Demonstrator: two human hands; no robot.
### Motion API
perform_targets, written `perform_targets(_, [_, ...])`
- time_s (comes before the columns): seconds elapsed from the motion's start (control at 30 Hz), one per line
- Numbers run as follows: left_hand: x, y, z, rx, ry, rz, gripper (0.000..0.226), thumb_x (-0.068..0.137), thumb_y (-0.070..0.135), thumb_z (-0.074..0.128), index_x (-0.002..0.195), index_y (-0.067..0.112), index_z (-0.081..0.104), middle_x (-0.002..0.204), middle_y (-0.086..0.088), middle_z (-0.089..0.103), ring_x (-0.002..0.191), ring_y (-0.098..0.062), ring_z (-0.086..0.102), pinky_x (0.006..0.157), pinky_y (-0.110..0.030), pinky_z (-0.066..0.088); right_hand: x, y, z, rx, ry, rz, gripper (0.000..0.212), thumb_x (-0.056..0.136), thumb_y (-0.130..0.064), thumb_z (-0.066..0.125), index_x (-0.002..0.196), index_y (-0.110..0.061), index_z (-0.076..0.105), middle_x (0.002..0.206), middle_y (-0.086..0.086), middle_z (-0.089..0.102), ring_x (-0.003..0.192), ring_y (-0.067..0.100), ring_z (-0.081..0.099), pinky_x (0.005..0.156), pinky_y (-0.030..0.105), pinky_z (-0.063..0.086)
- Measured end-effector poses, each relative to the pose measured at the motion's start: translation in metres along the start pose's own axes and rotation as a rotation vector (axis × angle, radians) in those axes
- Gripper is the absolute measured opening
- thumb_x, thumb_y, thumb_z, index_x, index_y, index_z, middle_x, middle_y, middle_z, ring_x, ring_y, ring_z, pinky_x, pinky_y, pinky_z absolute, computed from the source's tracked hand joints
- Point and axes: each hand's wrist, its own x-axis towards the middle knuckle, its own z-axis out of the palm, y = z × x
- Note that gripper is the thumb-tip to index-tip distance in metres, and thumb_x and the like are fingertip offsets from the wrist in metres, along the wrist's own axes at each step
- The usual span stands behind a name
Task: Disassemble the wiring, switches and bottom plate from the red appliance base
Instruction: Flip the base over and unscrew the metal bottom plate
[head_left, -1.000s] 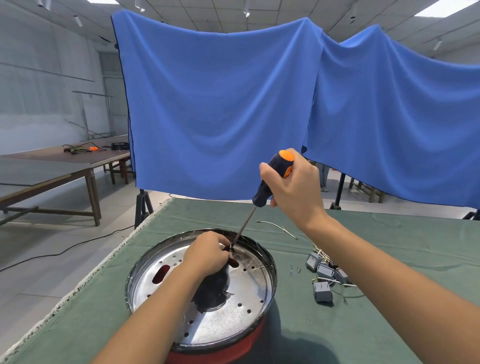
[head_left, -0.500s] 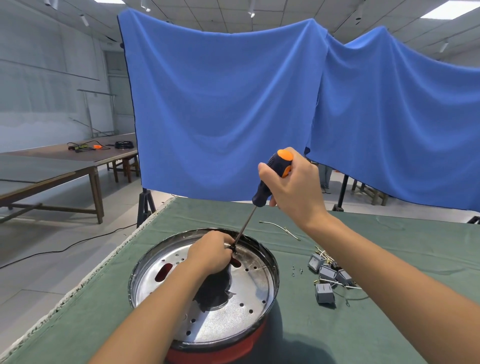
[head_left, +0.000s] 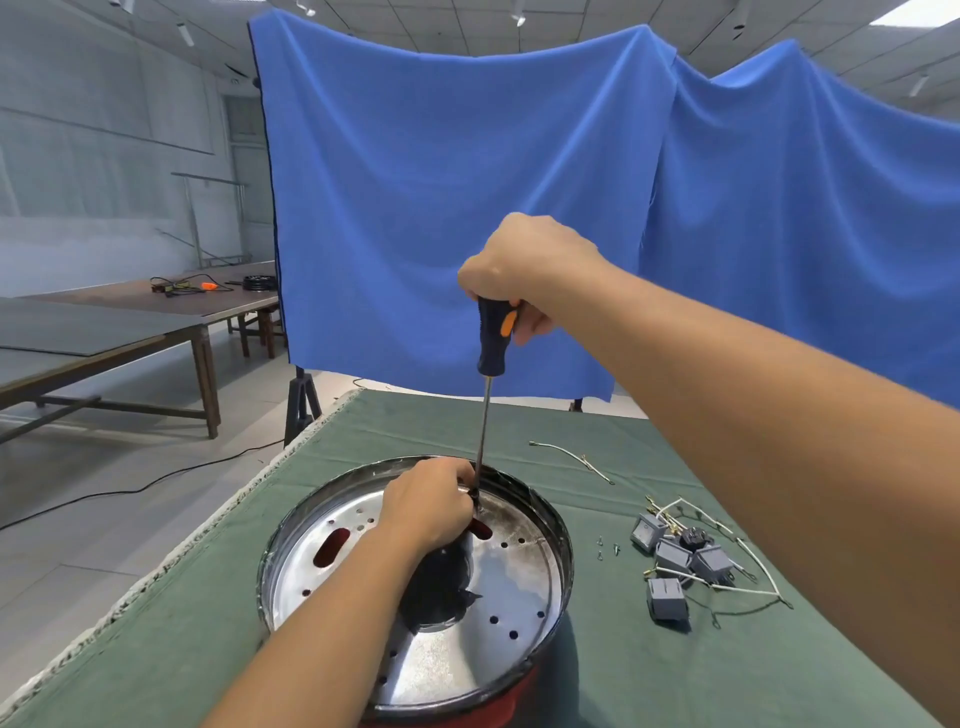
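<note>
Right hand (head_left: 524, 270): fingers clamped on the dark-blue-and-orange-handled screwdriver (head_left: 493, 338), shaft near upright.
Left hand (head_left: 431, 504): fingers curled at the tip, steadying.
Base: round red appliance base (head_left: 498, 701) with perforated silver bottom plate (head_left: 514, 587), near tabletop edge.
Risk: tip may slip off, jabbing those fingers.
</note>
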Motion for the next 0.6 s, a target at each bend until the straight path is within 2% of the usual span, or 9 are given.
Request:
perform_targets(0.1, [-0.002,-0.002,0.000,0.015,0.000,0.022,0.032,0.082,0.018,0.051,0.108,0.031,0.064,0.105,0.003,0.066,0.103,-0.025,0.058,0.074,-0.030,0.039,0.014,-0.019,0.005,-0.382,0.112,-0.043,0.023,0.087,-0.031,0.048,0.068,-0.017,0.048,0.068,-0.002,0.054,0.058,0.017,0.050,0.048,0.025,0.026])
perform_targets(0.17, [-0.001,-0.004,0.001,-0.003,-0.002,0.012,0.029,0.083,0.020,0.053,0.108,0.030,0.063,0.108,0.003,0.065,0.104,-0.024,0.057,0.076,-0.030,0.040,0.021,-0.025,0.009,-0.434,0.115,-0.061,0.030,0.092,-0.034,0.046,0.067,-0.016,0.045,0.068,-0.002,0.048,0.056,0.017,0.042,0.048,0.026,0.023])
perform_targets(0.23, [0.001,-0.006,0.001,-0.034,0.006,-0.010,0.027,0.083,0.022,0.055,0.107,0.030,0.064,0.109,0.004,0.065,0.104,-0.023,0.057,0.075,-0.028,0.040,0.026,-0.028,0.008,-0.387,0.013,-0.092,0.029,0.092,-0.026,0.046,0.066,-0.015,0.044,0.066,-0.001,0.048,0.052,0.017,0.040,0.048,0.025,0.026])
perform_targets(0.33, [0.003,-0.007,0.002,-0.027,0.007,-0.027,0.026,0.083,0.024,0.056,0.106,0.032,0.064,0.109,0.005,0.066,0.104,-0.022,0.058,0.077,-0.030,0.041,0.022,-0.031,-0.006,-0.277,-0.267,-0.065,0.029,0.094,-0.024,0.050,0.070,-0.008,0.054,0.050,0.003,0.062,0.050,0.017,0.055,0.059,0.027,0.046])
perform_targets(0.4, [0.004,-0.008,0.003,-0.028,0.018,-0.023,0.027,0.081,0.024,0.056,0.105,0.032,0.065,0.108,0.006,0.067,0.104,-0.021,0.059,0.077,-0.030,0.042,0.016,-0.033,-0.019,-0.270,-0.380,-0.022,0.027,0.095,-0.022,0.055,0.081,0.000,0.059,0.057,0.011,0.069,0.058,0.022,0.068,0.076,0.034,0.054])
perform_targets(0.47, [0.004,-0.007,0.004,-0.028,0.014,-0.016,0.028,0.081,0.023,0.055,0.105,0.032,0.065,0.106,0.007,0.067,0.104,-0.021,0.059,0.076,-0.030,0.041,0.011,-0.035,-0.025,-0.292,-0.435,-0.004,0.022,0.092,-0.017,0.058,0.090,0.005,0.059,0.071,0.019,0.071,0.063,0.027,0.072,0.081,0.040,0.055])
perform_targets(0.53, [0.005,-0.008,0.003,-0.025,0.010,-0.017,0.028,0.080,0.022,0.054,0.104,0.033,0.064,0.105,0.007,0.067,0.104,-0.021,0.059,0.074,-0.029,0.040,0.005,-0.034,-0.023,-0.351,-0.404,-0.021,0.022,0.091,-0.020,0.058,0.092,0.001,0.061,0.073,0.018,0.071,0.058,0.026,0.071,0.068,0.036,0.054])
perform_targets(0.6, [0.004,-0.007,0.003,-0.016,0.011,-0.024,0.028,0.080,0.022,0.054,0.103,0.035,0.064,0.106,0.007,0.067,0.105,-0.021,0.059,0.073,-0.028,0.038,0.001,-0.031,-0.015,-0.598,-0.239,-0.084,0.029,0.092,-0.036,0.053,0.079,-0.012,0.059,0.056,0.004,0.064,0.043,0.019,0.062,0.052,0.025,0.040])
